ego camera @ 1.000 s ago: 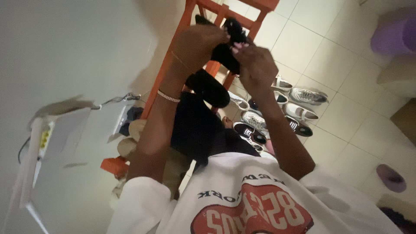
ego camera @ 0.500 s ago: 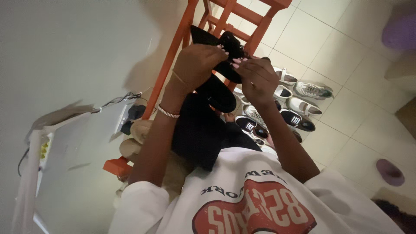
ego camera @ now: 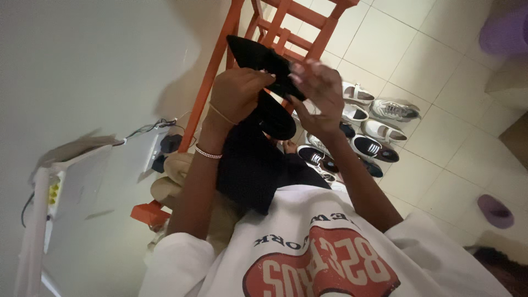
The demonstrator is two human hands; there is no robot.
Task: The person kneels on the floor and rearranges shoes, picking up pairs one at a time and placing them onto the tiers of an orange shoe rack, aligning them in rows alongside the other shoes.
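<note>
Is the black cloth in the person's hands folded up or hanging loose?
Mostly loose: the black cloth drapes down below the left hand and right hand, which bunch only its top end.

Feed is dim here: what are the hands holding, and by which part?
Both hold one black cloth item. The left hand grips its middle, the right hand pinches its upper edge with the fingertips. What kind of garment it is cannot be told.

An orange wooden chair (ego camera: 286, 33) stands on the tiled floor (ego camera: 440, 60). Several pairs of shoes (ego camera: 379, 129) lie in rows beside it. A purple slipper (ego camera: 495, 210) lies well apart.
</note>
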